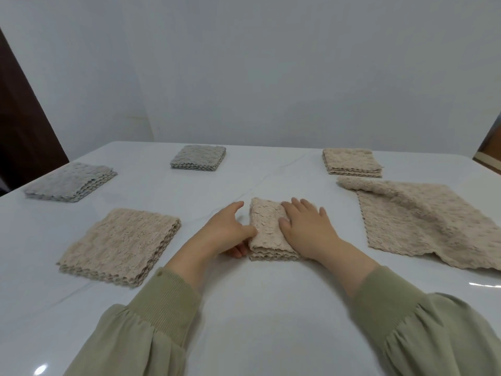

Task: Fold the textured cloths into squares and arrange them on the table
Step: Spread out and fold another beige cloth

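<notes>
A beige textured cloth (264, 229), folded into a small thick square, lies at the middle of the white table (260, 308). My right hand (306, 227) rests flat on top of it, fingers straight. My left hand (230, 230) holds the cloth's left edge, thumb on top and fingers tucked under the layers. A folded beige square (122, 244) lies to the left, another folded beige square (351, 161) at the far right. Two folded grey squares sit at the far left (71, 181) and far centre (199, 157). An unfolded beige cloth (423, 221) is spread at the right.
The pale wall (244, 63) stands right behind the table's far edge. A dark brown door (19, 126) is at the left. The unfolded cloth reaches past the frame's right edge.
</notes>
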Demonstrator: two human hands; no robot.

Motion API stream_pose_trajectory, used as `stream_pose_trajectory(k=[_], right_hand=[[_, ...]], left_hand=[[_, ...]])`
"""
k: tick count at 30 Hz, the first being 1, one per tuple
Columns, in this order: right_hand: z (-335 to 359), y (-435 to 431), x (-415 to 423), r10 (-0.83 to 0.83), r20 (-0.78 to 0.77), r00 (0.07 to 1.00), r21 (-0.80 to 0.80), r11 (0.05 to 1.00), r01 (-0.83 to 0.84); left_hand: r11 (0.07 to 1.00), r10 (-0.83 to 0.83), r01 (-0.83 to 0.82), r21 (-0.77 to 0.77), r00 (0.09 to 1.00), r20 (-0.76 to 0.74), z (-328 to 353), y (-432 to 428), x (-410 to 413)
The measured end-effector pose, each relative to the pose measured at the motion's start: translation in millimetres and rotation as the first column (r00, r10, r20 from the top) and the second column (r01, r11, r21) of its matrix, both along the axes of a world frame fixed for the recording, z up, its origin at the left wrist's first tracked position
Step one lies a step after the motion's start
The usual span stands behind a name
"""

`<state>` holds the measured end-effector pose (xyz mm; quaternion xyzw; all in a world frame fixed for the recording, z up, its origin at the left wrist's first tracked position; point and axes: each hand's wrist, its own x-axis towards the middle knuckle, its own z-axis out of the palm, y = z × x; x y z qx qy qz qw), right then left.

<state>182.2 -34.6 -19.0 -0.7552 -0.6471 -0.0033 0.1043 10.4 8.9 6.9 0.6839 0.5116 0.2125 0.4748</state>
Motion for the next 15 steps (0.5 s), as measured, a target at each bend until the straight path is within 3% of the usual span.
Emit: stream_pose_trajectory(k=[3,5,6,9,12,15], right_hand=[[-4.5,1.1,3.0,-0.010,-0.022,1.000,-0.036,0.999,0.009],[-4.1,1.1,2.0,-0.008,-0.013,1.000,-0.032,0.999,0.008],[-4.5,1.4,1.7,-0.009,-0.015,1.000,-0.037,0.999,0.008],[-6.0,1.8,1.8,-0.012,-0.012,1.000,-0.051,0.999,0.011],[-6.2,1.7,2.5,-0.014,-0.018,1.000,-0.071,0.997,0.013],[-7.1,0.8,4.4,-0.045,-0.040,0.998,-0.126,0.991,0.039]], left_hand=[[0.898,0.216,-0.274,0.345,0.956,0.196,-5.6,4.9,4.2],[0.803,0.130,-0.273,0.530,0.948,0.292,-5.4,3.0,11.5],[0.772,0.053,-0.202,0.603,0.965,0.256,-6.8,1.4,17.3],[0.712,-0.083,0.114,0.693,0.994,-0.077,-18.3,1.5,33.7],[0.779,-0.139,0.370,0.506,0.889,-0.436,-29.8,9.2,31.3],[0.814,-0.174,0.455,0.361,0.784,-0.596,-33.6,13.5,24.5]])
